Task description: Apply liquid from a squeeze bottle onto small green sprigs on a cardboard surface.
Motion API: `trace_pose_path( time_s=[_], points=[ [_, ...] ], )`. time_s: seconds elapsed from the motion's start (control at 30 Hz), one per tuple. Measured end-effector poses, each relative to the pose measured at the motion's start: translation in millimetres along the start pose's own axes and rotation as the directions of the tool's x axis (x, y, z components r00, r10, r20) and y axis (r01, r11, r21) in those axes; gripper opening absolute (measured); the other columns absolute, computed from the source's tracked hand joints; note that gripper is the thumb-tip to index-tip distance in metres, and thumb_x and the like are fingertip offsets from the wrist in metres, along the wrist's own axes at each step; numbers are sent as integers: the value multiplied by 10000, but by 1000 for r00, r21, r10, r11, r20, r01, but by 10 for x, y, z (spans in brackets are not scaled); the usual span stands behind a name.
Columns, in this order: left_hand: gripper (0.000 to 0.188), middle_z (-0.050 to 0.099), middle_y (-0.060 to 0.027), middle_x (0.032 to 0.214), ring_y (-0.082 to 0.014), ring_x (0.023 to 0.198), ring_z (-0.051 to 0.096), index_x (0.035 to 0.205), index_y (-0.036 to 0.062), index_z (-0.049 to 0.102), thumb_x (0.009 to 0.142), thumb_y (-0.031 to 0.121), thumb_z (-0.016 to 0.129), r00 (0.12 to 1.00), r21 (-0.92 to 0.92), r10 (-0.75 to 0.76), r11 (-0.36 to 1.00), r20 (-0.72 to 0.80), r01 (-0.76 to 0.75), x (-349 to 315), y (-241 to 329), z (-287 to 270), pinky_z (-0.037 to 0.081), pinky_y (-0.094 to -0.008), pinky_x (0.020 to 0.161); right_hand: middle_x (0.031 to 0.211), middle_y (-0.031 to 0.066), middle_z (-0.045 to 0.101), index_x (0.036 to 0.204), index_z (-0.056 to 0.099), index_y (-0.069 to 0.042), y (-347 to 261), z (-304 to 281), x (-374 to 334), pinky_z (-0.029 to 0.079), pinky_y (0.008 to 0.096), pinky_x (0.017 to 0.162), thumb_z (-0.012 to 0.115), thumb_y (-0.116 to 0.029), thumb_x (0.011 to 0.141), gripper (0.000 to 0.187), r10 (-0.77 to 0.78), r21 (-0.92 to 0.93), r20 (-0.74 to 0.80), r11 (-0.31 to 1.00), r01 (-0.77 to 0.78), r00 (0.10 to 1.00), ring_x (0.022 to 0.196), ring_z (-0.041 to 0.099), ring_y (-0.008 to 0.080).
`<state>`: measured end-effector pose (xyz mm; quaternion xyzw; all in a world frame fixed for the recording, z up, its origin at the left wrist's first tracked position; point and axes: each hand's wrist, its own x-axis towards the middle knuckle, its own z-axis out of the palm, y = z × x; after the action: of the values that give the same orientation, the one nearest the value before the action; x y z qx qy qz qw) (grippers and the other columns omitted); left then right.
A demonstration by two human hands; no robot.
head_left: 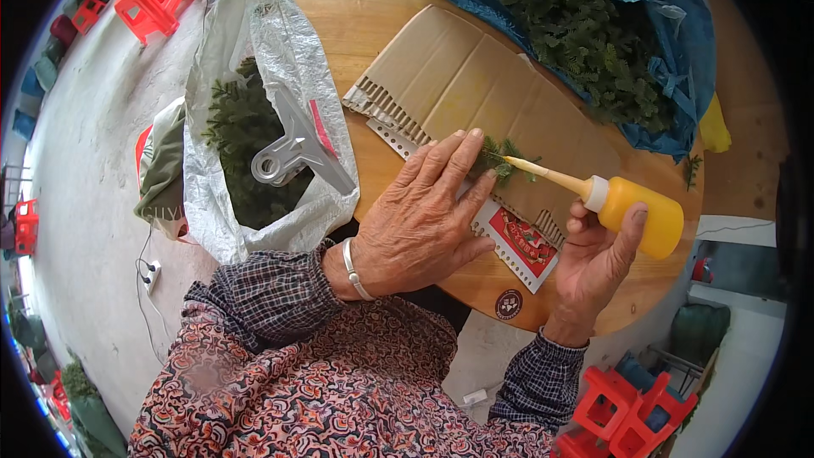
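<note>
My right hand (585,263) is closed around a yellow squeeze glue bottle (649,216), tilted so its long nozzle (543,171) points left. The nozzle tip meets a small green fir sprig (509,166) above the cardboard sheet (483,85). My left hand (420,216) lies palm down over the cardboard's near edge, its fingers pointing away from me. The sprig sits at its fingertips, held between two of them; part of it is hidden under the hand. Below the cardboard, a red-and-white printed card (521,248) pokes out beside my left thumb.
A blue bag (691,59) full of fir sprigs (585,42) stands at the table's far right. On the left, a white bag (322,68) holds more greenery, with a large metal clip (305,148) on its edge. Red stools (153,0) stand on the floor.
</note>
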<state>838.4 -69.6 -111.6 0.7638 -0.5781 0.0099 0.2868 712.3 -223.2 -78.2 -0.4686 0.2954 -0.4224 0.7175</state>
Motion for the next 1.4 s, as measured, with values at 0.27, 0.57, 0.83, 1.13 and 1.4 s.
trace_pose_path(
  time_s=[0.27,0.57,0.83,1.13,1.4],
  points=[
    [586,311,-284,1404,-380,1312,324,1191,-23,530,777,376,644,1000,-12,3,1000,-4,-3,-62,-132,64,267,-434,1068,885,94,643,1118,522,-32,170,30,21,484,176,529,621,-352,897,402,-16,-60,-2,998,15,1000,652,612,140],
    [574,276,-241,1444,-368,1320,312,1222,12,520,786,364,646,1000,-33,-18,999,25,19,-92,-42,278,266,-449,1072,882,101,639,1112,520,-29,196,-215,74,484,178,527,621,-349,898,398,-8,-87,4,996,8,1000,645,611,143],
    [587,321,-277,1400,-376,1313,324,1195,-21,523,769,361,652,1000,-7,-7,1000,11,7,-3,114,475,262,-427,1080,889,104,636,1119,509,-30,121,-526,210,485,180,527,621,-349,898,404,3,-100,14,995,-2,1000,642,609,148],
    [583,320,-265,1407,-366,1315,325,1195,-12,524,767,361,654,1000,-1,-12,1000,25,12,109,242,594,265,-424,1080,903,107,629,1133,496,-35,21,-756,353,499,176,534,637,-351,886,425,12,-111,13,994,-10,1000,643,618,151],
    [576,262,-223,1462,-362,1326,305,1258,34,491,807,360,638,997,-61,-46,997,60,50,148,357,690,255,-453,1084,852,113,650,1085,533,-28,-49,-918,442,488,184,493,655,-330,874,388,-6,-98,-31,995,3,1000,610,625,160]
  ],
)
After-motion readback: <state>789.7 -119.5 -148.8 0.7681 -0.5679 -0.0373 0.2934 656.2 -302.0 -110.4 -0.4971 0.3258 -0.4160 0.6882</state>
